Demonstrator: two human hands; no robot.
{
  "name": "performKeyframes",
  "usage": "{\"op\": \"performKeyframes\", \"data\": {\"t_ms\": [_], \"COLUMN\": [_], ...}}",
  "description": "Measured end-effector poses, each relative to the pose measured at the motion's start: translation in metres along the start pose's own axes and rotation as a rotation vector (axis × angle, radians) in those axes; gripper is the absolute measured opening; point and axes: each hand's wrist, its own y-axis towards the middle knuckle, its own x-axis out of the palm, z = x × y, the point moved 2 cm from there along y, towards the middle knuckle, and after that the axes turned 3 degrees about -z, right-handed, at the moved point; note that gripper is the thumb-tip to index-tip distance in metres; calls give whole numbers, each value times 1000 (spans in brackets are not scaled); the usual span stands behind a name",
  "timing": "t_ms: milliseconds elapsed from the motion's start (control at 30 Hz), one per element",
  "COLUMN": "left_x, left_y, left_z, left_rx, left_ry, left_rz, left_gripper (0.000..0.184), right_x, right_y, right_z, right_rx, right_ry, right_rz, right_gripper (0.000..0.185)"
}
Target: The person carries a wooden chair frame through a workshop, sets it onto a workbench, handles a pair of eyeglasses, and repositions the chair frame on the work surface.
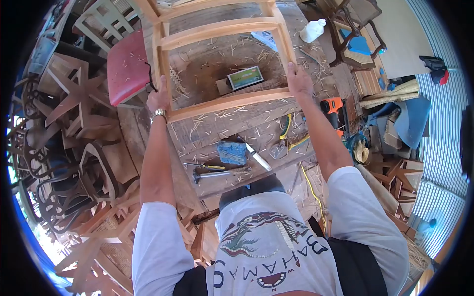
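Note:
A pale wooden chair frame (pixel 232 102) lies on the workbench (pixel 197 133), its rails and side posts forming open rectangles; its far end runs out of view at the top. At the near left corner, my left hand (pixel 158 97) is closed around the side post, with a watch on the wrist. My right hand (pixel 299 81) grips the opposite post, its thumb along the wood. Through the frame's opening I see a green and white box (pixel 245 77) on the bench among scattered thin wooden sticks.
Nearer me lie a hammer (pixel 212 174), a screwdriver (pixel 207 166), a blue block (pixel 232 153), a white-handled knife (pixel 257 158) and yellow-handled pliers (pixel 286 128). An orange power tool (pixel 332 106) is beside my right forearm. A white bottle (pixel 313 30) stands beyond. Chairs crowd the left.

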Motion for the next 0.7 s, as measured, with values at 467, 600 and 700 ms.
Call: {"op": "performKeyframes", "data": {"t_ms": [467, 600, 700], "left_x": [8, 2, -2], "left_y": [8, -3, -7], "left_z": [-11, 1, 3], "left_rx": [25, 9, 9], "left_ry": [-30, -39, -26], "left_rz": [-8, -37, 3], "left_gripper": [108, 107, 106], "right_x": [-8, -7, -3], "right_y": [-8, -5, -3], "right_z": [-8, -2, 0], "right_rx": [31, 38, 23], "right_ry": [32, 20, 39], "right_rz": [-4, 19, 21], "right_gripper": [60, 58, 62]}}
